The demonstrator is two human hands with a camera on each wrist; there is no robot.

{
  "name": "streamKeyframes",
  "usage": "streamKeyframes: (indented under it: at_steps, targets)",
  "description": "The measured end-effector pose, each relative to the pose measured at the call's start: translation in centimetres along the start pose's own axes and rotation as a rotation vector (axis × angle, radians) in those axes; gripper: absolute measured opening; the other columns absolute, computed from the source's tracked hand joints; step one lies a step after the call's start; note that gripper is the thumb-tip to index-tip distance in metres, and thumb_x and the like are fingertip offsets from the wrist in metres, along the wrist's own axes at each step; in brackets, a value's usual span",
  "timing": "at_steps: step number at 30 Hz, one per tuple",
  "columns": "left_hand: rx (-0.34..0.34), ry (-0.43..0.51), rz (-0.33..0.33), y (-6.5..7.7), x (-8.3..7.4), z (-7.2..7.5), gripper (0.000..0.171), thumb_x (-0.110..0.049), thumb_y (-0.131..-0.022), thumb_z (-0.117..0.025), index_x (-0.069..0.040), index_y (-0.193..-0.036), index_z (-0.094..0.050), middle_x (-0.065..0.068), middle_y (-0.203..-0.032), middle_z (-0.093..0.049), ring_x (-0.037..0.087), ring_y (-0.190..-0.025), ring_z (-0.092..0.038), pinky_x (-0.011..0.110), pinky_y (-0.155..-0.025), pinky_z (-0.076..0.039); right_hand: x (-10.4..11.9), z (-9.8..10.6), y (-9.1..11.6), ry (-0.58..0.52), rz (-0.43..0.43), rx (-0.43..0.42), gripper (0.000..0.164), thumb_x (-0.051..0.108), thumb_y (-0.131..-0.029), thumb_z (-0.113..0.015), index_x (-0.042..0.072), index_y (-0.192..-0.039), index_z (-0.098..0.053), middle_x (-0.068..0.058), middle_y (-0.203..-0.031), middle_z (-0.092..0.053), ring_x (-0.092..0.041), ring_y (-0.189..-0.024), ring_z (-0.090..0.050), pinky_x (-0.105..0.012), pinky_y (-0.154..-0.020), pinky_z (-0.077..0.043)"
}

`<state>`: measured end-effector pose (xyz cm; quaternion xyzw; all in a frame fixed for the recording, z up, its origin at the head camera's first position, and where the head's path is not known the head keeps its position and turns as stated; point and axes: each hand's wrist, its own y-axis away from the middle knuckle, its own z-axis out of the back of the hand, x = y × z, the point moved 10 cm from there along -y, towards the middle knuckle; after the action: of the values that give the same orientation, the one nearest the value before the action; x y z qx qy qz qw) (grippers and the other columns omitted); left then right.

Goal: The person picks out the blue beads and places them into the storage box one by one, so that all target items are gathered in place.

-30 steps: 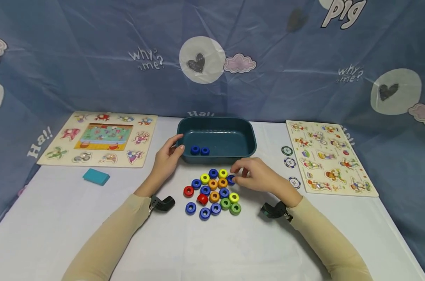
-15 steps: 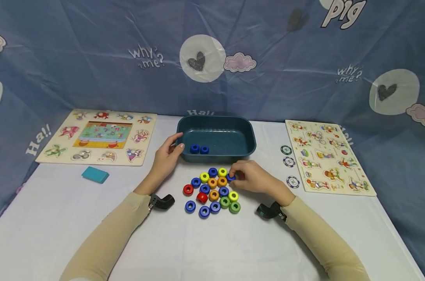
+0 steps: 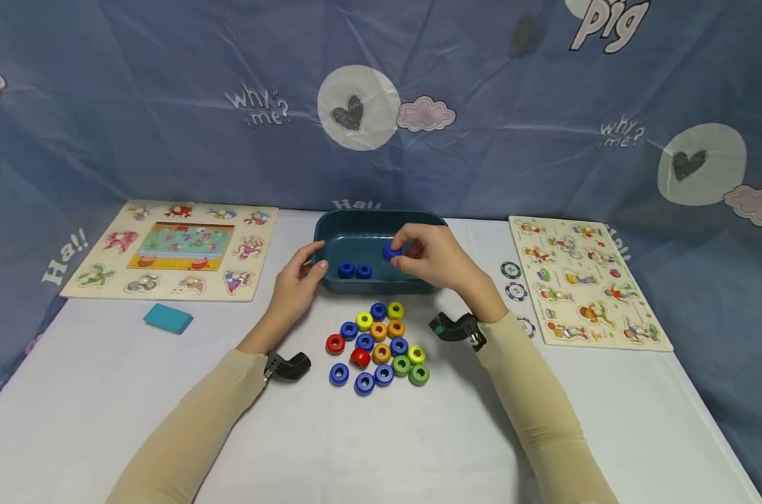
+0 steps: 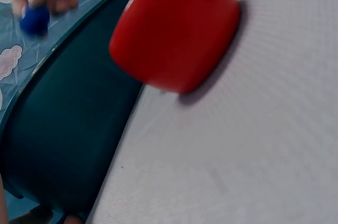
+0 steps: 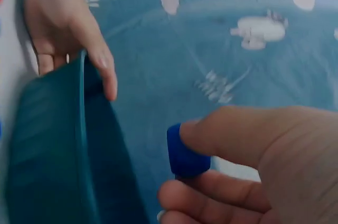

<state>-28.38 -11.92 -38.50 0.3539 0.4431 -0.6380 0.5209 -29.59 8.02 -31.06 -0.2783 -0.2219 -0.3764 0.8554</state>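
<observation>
My left hand (image 3: 295, 283) holds the left end of a dark teal plastic tray (image 3: 381, 287), with a digit over its rim in the right wrist view. Inside, two blue beads (image 3: 346, 269) with holes sit near the front left. My right hand (image 3: 434, 255) pinches another blue bead (image 3: 391, 252) between thumb and fingers, over the tray; the right wrist view shows this blue bead (image 5: 186, 152) close up. On the white table in front lie several beads: blue, yellow, orange, red and green. A red bead (image 4: 177, 28) looms large in the left wrist view.
A wooden puzzle board (image 3: 245, 276) lies at the left, with a turquoise block (image 3: 168, 318) before it. Another puzzle board (image 3: 591, 283) lies right, beside several poker chips (image 3: 510, 271). A blue printed cloth (image 3: 381, 175) hangs behind the tray.
My right hand has picked up the blue bead from the right edge of the group and carried it up and back over the tray. My left hand stays at the tray's left end.
</observation>
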Motion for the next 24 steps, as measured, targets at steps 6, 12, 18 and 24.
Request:
streamKeyframes:
  at_steps: [6,12,18,24]
  targets:
    - [-0.004,0.013,0.002,-0.5,1.7,-0.5,0.044,-0.016,-0.100,-0.051,-0.006,-0.143,-0.046,0.015,-0.152,-0.041,0.035,-0.134,-0.046,0.048,-0.110,-0.041,-4.5,-3.3,-1.8,0.000,-0.182,0.072,0.013,0.014,-0.085,-0.073,0.010,-0.096,-0.067,-0.006,-0.094,-0.070,-0.018,-0.066,-0.062,-0.028,-0.060,-0.050]
    - [-0.021,0.001,-0.024,-1.5,3.9,-0.2,0.044,-0.023,-0.100,-0.052,-0.017,-0.143,-0.047,0.008,-0.152,-0.043,0.030,-0.131,-0.051,0.047,-0.104,-0.046,-6.4,-4.6,-2.0,-0.016,-0.242,0.102,0.013,0.012,-0.084,-0.074,0.009,-0.096,-0.068,-0.008,-0.099,-0.070,-0.017,-0.076,-0.068,-0.030,-0.067,-0.055]
    - [-0.029,-0.006,-0.042,-1.5,3.7,0.0,0.044,-0.025,-0.100,-0.052,-0.016,-0.144,-0.047,0.007,-0.151,-0.044,0.030,-0.128,-0.053,0.048,-0.102,-0.048,-6.7,-5.0,-2.2,0.000,-0.263,0.148,0.015,0.011,-0.085,-0.074,0.008,-0.099,-0.070,-0.008,-0.101,-0.070,-0.019,-0.081,-0.068,-0.033,-0.074,-0.055]
    - [-0.024,0.006,-0.023,-1.4,4.0,-0.2,0.044,-0.025,-0.100,-0.053,-0.017,-0.143,-0.048,0.005,-0.151,-0.044,0.028,-0.130,-0.052,0.046,-0.103,-0.047,-7.5,-5.8,-2.0,0.018,-0.325,0.213,0.019,0.013,-0.086,-0.072,0.009,-0.105,-0.070,-0.007,-0.106,-0.070,-0.020,-0.090,-0.066,-0.036,-0.084,-0.054]
